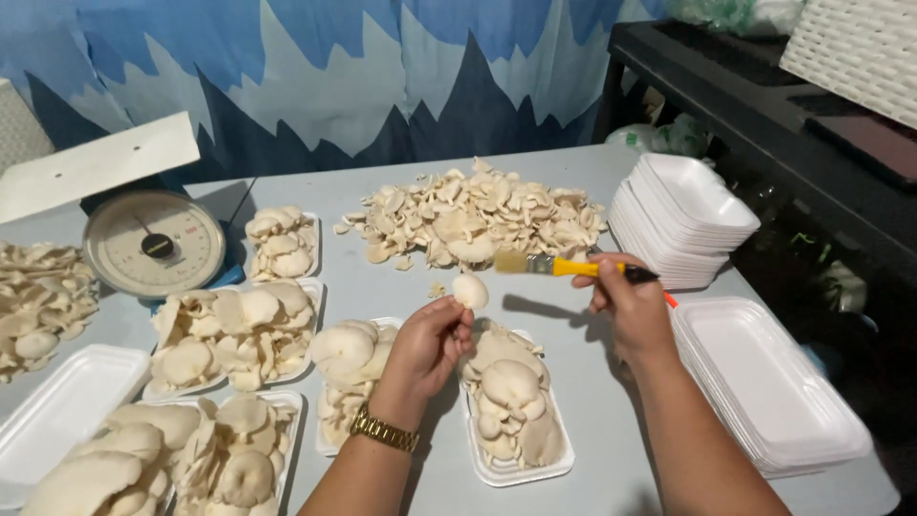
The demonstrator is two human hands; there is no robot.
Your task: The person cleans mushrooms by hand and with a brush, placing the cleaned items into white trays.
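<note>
Mushroom [469, 290] pinched in left hand [427, 346] fingertips above filled foam tray [517, 413]; yellow-handled brush [564, 267] gripped in right hand [630, 306], bristles beside mushroom pile [478, 217].

Left hand [430, 346] pinches a mushroom [469, 290]; right hand [630, 304] holds a yellow brush [559, 266] beside it.

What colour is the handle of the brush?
The brush handle is yellow, seen in the head view.

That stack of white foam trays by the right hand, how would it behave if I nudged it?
The stack of foam trays looks very light, so it would probably slide rather than resist. Its nested layers appear slightly uneven, so top trays might shift. The thin rims likely dent or snap easily.
</note>
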